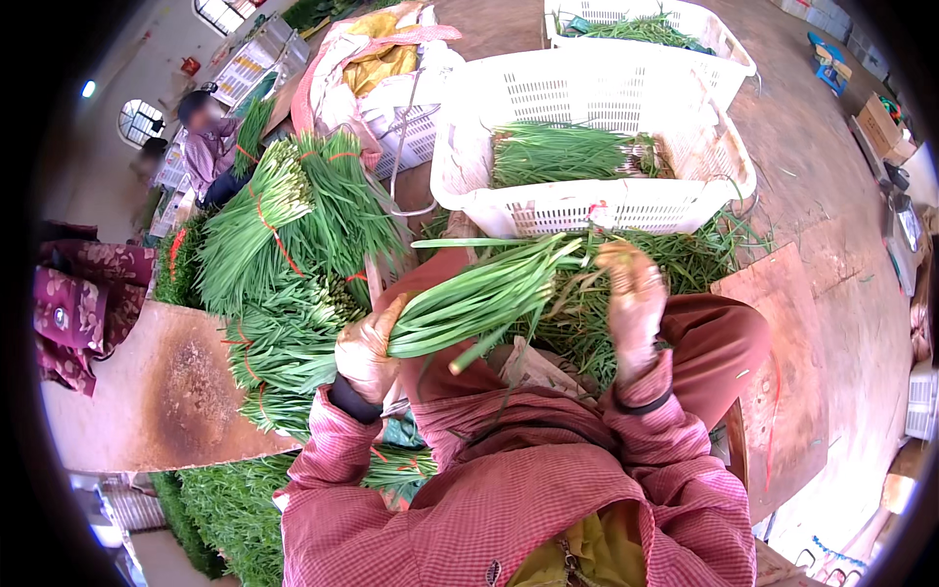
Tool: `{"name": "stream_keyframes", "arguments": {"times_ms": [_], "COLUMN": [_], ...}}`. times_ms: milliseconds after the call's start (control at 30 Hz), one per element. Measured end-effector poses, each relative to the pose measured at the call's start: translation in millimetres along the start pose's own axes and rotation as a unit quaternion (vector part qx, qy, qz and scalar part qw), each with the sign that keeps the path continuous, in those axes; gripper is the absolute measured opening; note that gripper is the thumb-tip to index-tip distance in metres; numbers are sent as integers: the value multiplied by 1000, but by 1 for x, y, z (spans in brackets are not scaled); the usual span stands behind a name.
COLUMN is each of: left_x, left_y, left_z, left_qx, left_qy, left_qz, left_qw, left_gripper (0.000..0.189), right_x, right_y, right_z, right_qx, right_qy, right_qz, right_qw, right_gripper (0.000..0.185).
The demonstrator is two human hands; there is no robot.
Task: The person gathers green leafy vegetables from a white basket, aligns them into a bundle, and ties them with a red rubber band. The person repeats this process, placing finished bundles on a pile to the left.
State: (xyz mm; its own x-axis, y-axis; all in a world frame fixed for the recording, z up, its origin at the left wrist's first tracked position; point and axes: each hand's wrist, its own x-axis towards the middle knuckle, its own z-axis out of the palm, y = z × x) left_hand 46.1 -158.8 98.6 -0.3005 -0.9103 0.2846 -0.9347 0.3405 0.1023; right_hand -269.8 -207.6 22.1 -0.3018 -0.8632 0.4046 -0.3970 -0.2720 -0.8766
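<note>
A bunch of long green leafy stalks, which look like garlic chives (469, 301), lies across my lap with my left hand (373, 351) closed round its leafy end. My right hand (632, 301) is off the other end of the bunch, its fingers blurred; whether it pinches any loose leaf I cannot tell. Loose green and yellowed leaves (587, 323) are heaped beneath, between my knees. To the left stands a pile of bunches tied with red bands (257, 220). Ahead, a white plastic crate (609, 209) holds more loose chives (557, 154).
A second white crate (719, 55) stands behind the first. White and pink sacks (330, 81) lie on a crate at the upper left, near a seated co-worker (209, 150). Boards flank me, one stained at the left (183, 381), one at the right (777, 367).
</note>
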Motion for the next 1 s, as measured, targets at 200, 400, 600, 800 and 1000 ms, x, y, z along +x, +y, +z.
{"name": "stream_keyframes", "arguments": {"times_ms": [200,400,600,800,1000], "left_x": [-3,0,8,19,12], "left_y": [-5,-16,-35,-23,-29], "left_z": [7,-3,-35,-32,-41], "left_qx": [115,218,279,295,305], "left_qy": [48,96,87,107,73], "left_qz": [55,115,204,258,224], "left_qw": [991,964,934,914,923], "left_gripper": [67,62,65,51,55], "right_x": [1,-11,-4,5,7], "right_y": [-43,-28,34,-30,37], "right_z": [-18,-14,-50,2,9], "right_qx": [239,235,-424,-133,-197], "right_qy": [-243,-411,-285,-370,-182], "right_qz": [377,343,161,-121,130], "right_qw": [861,811,844,912,954], "right_gripper": [32,26,51,74,23]}}
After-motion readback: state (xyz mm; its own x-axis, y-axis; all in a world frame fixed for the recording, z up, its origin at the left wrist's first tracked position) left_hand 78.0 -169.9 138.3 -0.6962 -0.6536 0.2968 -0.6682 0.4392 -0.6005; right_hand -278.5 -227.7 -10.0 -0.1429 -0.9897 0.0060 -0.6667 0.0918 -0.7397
